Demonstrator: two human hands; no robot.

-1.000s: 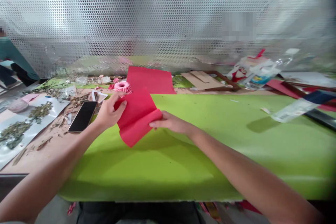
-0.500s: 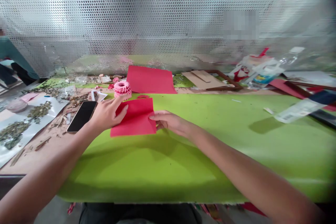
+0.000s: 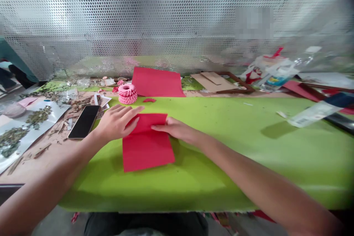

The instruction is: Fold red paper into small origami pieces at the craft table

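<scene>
A sheet of red paper [image 3: 148,151] with a crosswise crease is spread in front of me, its lower part reaching toward the table's front edge. My left hand [image 3: 118,122] grips its upper left side, thumb over the face and index finger along the top edge. At the upper right edge, my right hand [image 3: 173,128] pinches the paper, with the thumb in front and the other fingers mostly hidden behind. A pink ring-shaped stack of folded paper [image 3: 127,94] stands just beyond my left hand. Near it lies a small red paper scrap [image 3: 149,100].
Left of my hand lies a black-screened phone [image 3: 84,121], with dried plant bits on a white sheet [image 3: 59,108] beyond. More red paper [image 3: 157,82] rests at the back. Brown cardboard [image 3: 214,82], a plastic bag [image 3: 265,68] and a clear packet [image 3: 312,115] occupy the right side.
The red paper has opened out, its lower part now extending closer to me. My right hand has shifted slightly left along its edge, and both hands keep hold of it.
</scene>
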